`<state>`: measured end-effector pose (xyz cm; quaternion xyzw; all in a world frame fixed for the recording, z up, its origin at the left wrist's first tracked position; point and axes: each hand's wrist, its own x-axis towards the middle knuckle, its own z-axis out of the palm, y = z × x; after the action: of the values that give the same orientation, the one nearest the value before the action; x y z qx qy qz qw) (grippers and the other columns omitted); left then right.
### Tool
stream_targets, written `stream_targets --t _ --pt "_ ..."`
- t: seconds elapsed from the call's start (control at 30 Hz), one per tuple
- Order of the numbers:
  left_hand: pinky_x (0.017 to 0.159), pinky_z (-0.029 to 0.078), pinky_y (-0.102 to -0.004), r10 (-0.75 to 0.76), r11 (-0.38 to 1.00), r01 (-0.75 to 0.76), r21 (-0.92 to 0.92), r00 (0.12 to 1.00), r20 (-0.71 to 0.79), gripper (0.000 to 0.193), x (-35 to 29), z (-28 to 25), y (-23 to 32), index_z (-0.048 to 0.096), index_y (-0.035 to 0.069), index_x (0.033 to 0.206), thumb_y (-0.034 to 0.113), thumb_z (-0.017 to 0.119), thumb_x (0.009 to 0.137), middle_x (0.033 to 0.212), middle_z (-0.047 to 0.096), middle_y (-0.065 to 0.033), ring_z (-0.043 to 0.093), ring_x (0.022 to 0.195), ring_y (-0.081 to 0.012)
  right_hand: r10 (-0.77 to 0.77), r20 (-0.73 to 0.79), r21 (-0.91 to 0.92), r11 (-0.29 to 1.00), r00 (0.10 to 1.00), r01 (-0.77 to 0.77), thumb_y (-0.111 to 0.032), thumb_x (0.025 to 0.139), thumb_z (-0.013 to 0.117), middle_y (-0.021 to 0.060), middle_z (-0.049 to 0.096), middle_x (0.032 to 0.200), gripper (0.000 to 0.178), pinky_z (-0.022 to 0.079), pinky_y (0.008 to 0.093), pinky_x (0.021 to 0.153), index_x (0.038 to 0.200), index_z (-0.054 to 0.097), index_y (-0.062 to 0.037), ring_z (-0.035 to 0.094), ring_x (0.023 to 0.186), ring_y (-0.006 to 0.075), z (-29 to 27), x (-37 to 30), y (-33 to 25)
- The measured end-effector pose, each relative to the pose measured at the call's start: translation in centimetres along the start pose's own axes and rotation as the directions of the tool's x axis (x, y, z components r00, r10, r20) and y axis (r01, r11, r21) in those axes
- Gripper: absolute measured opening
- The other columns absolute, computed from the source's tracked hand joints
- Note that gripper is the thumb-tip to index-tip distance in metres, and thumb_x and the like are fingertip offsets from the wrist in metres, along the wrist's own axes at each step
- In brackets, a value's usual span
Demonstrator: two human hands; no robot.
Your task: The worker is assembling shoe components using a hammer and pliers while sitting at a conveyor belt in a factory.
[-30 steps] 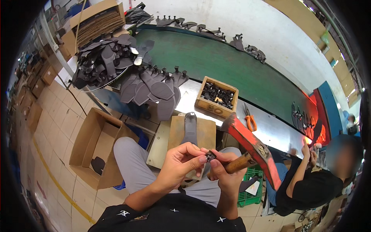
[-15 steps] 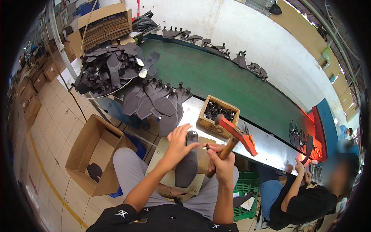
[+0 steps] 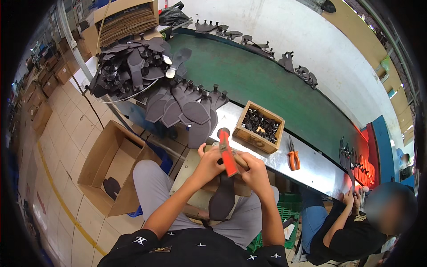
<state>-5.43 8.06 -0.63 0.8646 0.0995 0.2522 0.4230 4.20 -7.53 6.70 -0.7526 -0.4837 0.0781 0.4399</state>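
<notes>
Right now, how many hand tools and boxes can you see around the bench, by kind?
Red-headed hammer with wooden handle: 1
Orange-handled scissors: 1
Small wooden box of dark parts: 1
Open brown cardboard boxes, floor and shelf: 2
Total: 5

open brown cardboard box (image 3: pixel 116 167) sat low to the left of the hands, one dark piece inside | small wooden box (image 3: pixel 260 127) of dark bits sat just up and right | big brown box (image 3: pixel 126 20) of flat cardboard stood far up left
</notes>
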Motion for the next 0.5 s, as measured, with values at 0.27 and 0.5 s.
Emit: stream_targets --t 0.27,0.5 --pt "0.107 0.028 -0.0419 0.008 0.984 -0.006 -0.177 1.000 0.010 0.033 0.1 0.2 -1.6 0.073 0.012 0.104 0.026 0.080 0.074 0.104 0.073 -0.0002 0.063 0.099 -0.0162 -0.134 -0.122 -0.137 0.984 0.983 0.117 0.002 0.086 0.065 0.0144 0.069 0.101 0.027 0.054 0.0347 0.072 0.113 0.065 -0.0004 0.070 0.083 0.0272 0.8 -0.5 -0.9" --pt "0.103 0.024 -0.0342 -0.064 0.976 0.100 -0.191 0.980 0.189 0.030 1.0 -1.8 0.1 0.078 0.016 0.095 0.032 0.084 0.071 0.100 0.073 0.0015 0.059 0.105 -0.0107 0.051 -0.240 -0.088 0.993 0.969 -0.074 -0.005 0.094 0.061 0.0145 0.065 0.089 0.039 0.050 0.0296 0.068 0.131 0.054 0.0053 0.062 0.073 0.0164 -0.7 -5.6 -5.8"
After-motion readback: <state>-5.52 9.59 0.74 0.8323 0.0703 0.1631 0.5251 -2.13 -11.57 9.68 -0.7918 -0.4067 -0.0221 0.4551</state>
